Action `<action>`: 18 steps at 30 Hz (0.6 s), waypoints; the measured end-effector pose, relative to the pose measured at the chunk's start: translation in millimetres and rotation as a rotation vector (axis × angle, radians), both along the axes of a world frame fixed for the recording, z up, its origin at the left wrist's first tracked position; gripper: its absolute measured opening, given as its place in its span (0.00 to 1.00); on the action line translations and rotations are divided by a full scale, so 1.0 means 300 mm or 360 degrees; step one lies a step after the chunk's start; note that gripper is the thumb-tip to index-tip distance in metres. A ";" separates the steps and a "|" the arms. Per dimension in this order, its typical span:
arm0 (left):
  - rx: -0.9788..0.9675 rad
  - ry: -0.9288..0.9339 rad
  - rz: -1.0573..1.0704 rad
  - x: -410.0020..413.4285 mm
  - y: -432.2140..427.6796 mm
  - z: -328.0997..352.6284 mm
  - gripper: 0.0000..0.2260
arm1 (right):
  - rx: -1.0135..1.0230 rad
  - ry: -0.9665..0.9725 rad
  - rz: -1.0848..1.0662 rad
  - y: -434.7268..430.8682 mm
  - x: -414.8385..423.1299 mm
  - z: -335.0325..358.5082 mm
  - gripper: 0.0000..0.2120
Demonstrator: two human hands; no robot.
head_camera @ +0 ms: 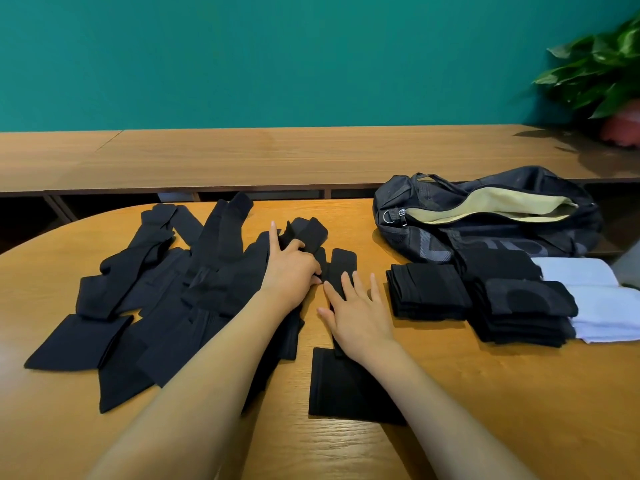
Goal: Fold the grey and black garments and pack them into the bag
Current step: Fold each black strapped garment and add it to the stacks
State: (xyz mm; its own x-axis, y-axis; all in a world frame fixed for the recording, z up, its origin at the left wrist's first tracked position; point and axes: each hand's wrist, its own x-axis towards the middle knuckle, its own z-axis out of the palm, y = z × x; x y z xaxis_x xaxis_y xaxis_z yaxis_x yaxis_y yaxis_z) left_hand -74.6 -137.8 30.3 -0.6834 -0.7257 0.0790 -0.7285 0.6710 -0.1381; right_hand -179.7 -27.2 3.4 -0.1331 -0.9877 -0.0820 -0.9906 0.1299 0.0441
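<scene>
Since the wooden table (450, 410) gives room to sort by stage, the work lies in zones across it. At the left sprawls the heap of loose black garments (156, 306), long pieces overlapping, not yet folded. At the far right lies the bag (485, 216), its zip open and its pale lining showing. Its mouth is turned toward the person, probably so that stacks can go straight in, and nothing visible is packed yet. Just on the person's side of it sit the folded black stacks (429, 296), with pale folded pieces (602, 306) touching them at the right, likely parked close to the bag for a short carry. Between heap and stacks a long black piece (343, 261) lies stretched toward the person, apparently the one being worked on. The right hand (356, 313) lies flat on it, fingers straight and spread, seemingly pinning it smooth. The left hand (291, 268) curls its fingers round a bunched black piece (308, 233) at the heap's edge, index finger straight; whether that bunch belongs to the pinned piece I cannot tell.
</scene>
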 end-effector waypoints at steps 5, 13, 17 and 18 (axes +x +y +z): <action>-0.0026 0.0085 0.0096 0.002 0.009 -0.020 0.11 | -0.0027 -0.0022 -0.0016 0.026 0.020 -0.008 0.30; -0.0045 0.0111 0.0240 -0.008 0.025 -0.028 0.11 | -0.0041 -0.0060 -0.0015 0.068 0.035 -0.004 0.30; -0.0069 0.0099 0.0320 -0.014 0.034 -0.034 0.10 | -0.0022 -0.0057 -0.0018 0.104 0.039 -0.007 0.30; -0.0084 0.0074 0.0353 -0.009 0.030 -0.031 0.10 | -0.0034 -0.0061 -0.0016 0.119 0.043 -0.012 0.31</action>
